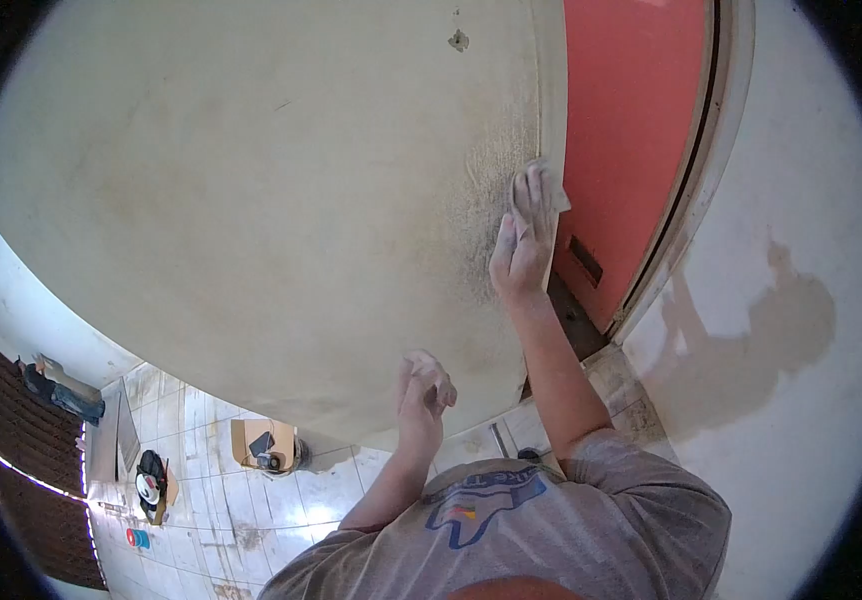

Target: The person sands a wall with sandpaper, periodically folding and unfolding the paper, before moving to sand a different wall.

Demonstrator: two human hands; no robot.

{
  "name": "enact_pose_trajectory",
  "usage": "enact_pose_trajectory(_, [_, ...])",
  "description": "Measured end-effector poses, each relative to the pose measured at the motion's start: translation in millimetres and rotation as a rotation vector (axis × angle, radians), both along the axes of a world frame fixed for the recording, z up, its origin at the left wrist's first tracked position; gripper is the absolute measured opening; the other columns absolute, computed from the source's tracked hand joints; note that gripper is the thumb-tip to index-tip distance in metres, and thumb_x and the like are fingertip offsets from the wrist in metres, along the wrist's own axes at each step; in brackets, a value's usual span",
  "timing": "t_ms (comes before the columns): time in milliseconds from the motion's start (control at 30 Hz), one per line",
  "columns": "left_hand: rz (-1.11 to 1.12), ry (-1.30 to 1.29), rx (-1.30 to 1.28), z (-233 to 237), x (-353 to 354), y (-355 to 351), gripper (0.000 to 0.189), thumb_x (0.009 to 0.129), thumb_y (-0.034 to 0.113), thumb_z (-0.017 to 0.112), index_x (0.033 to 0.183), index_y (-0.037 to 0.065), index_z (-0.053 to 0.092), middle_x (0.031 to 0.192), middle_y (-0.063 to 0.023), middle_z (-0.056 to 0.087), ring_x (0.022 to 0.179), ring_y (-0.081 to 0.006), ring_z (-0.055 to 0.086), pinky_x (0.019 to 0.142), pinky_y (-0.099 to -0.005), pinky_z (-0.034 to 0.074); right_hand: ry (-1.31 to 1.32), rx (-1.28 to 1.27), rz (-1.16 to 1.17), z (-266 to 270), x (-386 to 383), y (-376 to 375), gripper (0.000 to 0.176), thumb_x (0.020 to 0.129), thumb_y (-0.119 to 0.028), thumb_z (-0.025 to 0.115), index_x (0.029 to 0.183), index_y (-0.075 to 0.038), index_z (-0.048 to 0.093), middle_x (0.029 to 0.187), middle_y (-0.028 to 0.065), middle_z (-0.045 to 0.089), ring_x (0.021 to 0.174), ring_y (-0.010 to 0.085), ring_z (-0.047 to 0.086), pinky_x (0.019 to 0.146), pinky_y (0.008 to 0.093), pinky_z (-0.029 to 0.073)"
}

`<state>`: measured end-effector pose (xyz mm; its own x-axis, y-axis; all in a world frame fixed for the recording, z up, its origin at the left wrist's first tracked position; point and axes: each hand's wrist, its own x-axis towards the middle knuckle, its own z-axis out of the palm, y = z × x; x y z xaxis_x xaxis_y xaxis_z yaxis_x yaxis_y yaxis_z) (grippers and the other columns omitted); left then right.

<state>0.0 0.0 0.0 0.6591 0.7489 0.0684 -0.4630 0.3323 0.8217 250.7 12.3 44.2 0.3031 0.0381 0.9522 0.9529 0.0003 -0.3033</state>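
A tan cardboard box (249, 440) sits on the tiled floor (291, 500), perhaps open at the top; a dark flat item (263, 443) and smaller pieces lie in or on it, too small to tell which. Farther left on the floor stand small red and blue tubs (138, 538), their contents unreadable.

The off-white wall (251, 200) is smooth and faintly stained, with a ragged hole (459, 40) high up and a rough, powdery grey patch (481, 220) near its right edge. There the right hand (526, 228) lies against the wall, its outstretched fingers gripping a thin, pale sheet (564, 202) whose corner juts past the edge, beside the flat red door (636, 130). The left hand (422, 382), dusted white, hangs lower, its fingers loosely curled. The grey cotton-like T-shirt (601, 530) bears a blue print.
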Motion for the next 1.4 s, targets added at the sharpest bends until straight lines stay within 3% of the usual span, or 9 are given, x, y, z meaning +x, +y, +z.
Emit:
enact_pose_trajectory(167, [0.020,0.034,-0.025,-2,10,-12,0.010,0.092,0.012,0.049,0.102,0.009,0.049,0.069,-0.0005,0.045,0.057,-0.0107,0.042,0.053,-0.0278,0.036,-0.032,0.069,0.075,34,-2,-7,0.048,0.099,-0.009,0.043,0.146,0.001,0.048,0.154,0.0188,0.043,0.146,0.0389,0.034,0.119,0.0515,0.027])
enact_pose_trajectory(367, [0.075,0.040,-0.038,-4,12,-11,0.010,0.093,0.012,0.050,0.102,0.009,0.050,0.068,-0.0003,0.045,0.055,-0.0106,0.041,0.052,-0.0275,0.033,-0.083,-0.103,0.113,6,-24,-9,0.049,0.097,-0.010,0.048,0.145,-0.004,0.050,0.152,0.0173,0.046,0.144,0.0395,0.038,0.118,0.0491,0.030])
enact_pose_trajectory(567, [0.084,0.007,-0.032,-7,11,-12,0.010,0.093,0.015,0.052,0.101,0.009,0.049,0.068,-0.0001,0.045,0.055,-0.0105,0.041,0.052,-0.0268,0.032,-0.095,-0.128,-0.114,-27,9,-19,0.047,0.099,-0.013,0.046,0.144,-0.001,0.050,0.152,0.0173,0.046,0.144,0.0391,0.037,0.118,0.0506,0.029])
enact_pose_trajectory(667, [0.093,0.010,-0.045,-3,10,-15,0.010,0.093,0.015,0.053,0.100,0.010,0.049,0.068,0.0001,0.045,0.056,-0.0105,0.042,0.052,-0.0267,0.033,-0.031,0.087,-0.100,10,24,-22,0.045,0.101,-0.013,0.044,0.143,0.001,0.051,0.152,0.0173,0.046,0.145,0.0388,0.036,0.119,0.0510,0.028])
enact_pose_trajectory(867, [0.097,0.017,-0.001,-11,7,-10,0.010,0.093,0.015,0.054,0.100,0.011,0.048,0.069,0.0000,0.046,0.057,-0.0106,0.043,0.053,-0.0271,0.033,-0.006,0.063,-0.059,44,8,-16,0.043,0.100,-0.009,0.044,0.141,0.001,0.053,0.151,0.0182,0.047,0.146,0.0397,0.034,0.118,0.0510,0.029])
enact_pose_trajectory(967, [0.147,0.073,0.018,-11,10,-8,0.006,0.094,0.015,0.047,0.099,0.011,0.046,0.066,0.0011,0.043,0.051,-0.0091,0.039,0.048,-0.0261,0.031,-0.013,0.005,0.107,28,-17,-1,0.044,0.097,-0.008,0.046,0.140,-0.002,0.056,0.150,0.0182,0.048,0.145,0.0404,0.036,0.117,0.0519,0.031])
enact_pose_trajectory(1233, [0.127,0.021,-0.044,-15,5,3,0.011,0.093,0.010,0.049,0.104,0.009,0.048,0.070,-0.0007,0.047,0.057,-0.0111,0.040,0.054,-0.0275,0.032,-0.034,-0.141,0.085,-40,-55,8,0.044,0.094,-0.008,0.048,0.136,-0.007,0.060,0.148,0.0180,0.050,0.140,0.0441,0.041,0.117,0.0554,0.032])
enact_pose_trajectory(1400, [0.110,0.031,-0.075,-11,2,9,0.011,0.092,0.010,0.050,0.103,0.010,0.048,0.069,-0.0006,0.046,0.058,-0.0110,0.041,0.055,-0.0272,0.032,-0.027,-0.104,0.068,-40,-49,20,0.044,0.095,-0.008,0.047,0.136,-0.006,0.060,0.148,0.0183,0.050,0.140,0.0439,0.042,0.117,0.0569,0.031])
